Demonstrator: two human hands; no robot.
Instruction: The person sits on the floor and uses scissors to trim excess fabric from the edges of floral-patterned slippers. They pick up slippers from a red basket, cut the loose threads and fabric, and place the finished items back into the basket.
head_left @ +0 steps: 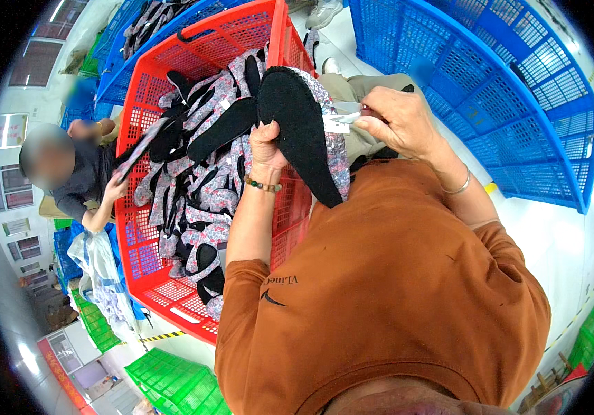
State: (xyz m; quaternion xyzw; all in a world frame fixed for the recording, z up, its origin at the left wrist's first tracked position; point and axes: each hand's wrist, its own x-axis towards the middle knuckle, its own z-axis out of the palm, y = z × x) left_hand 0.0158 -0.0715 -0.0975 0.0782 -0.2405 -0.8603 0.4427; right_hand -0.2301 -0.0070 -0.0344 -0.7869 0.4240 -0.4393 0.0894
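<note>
My left hand [267, 145] is closed round a slipper [295, 117], with its black sole facing up and floral grey-pink fabric showing along the right side. A white tag [336, 126] sticks out beside the slipper's right edge. My right hand [400, 121] is closed on a small tool with a dark red handle [367, 111]; its pale, blade-like end points at the slipper near the tag, and I cannot tell whether it touches. To the left, a red crate [138, 238] holds a heap of similar floral slippers [210, 197] with black soles.
Across the crate, a person in dark clothes [79, 183] holds another slipper [146, 146] over its far side. Large blue crates [463, 90] stand at the right. Green crates [172, 380] are at lower left. Someone's legs in khaki trousers [355, 90] show beyond my hands.
</note>
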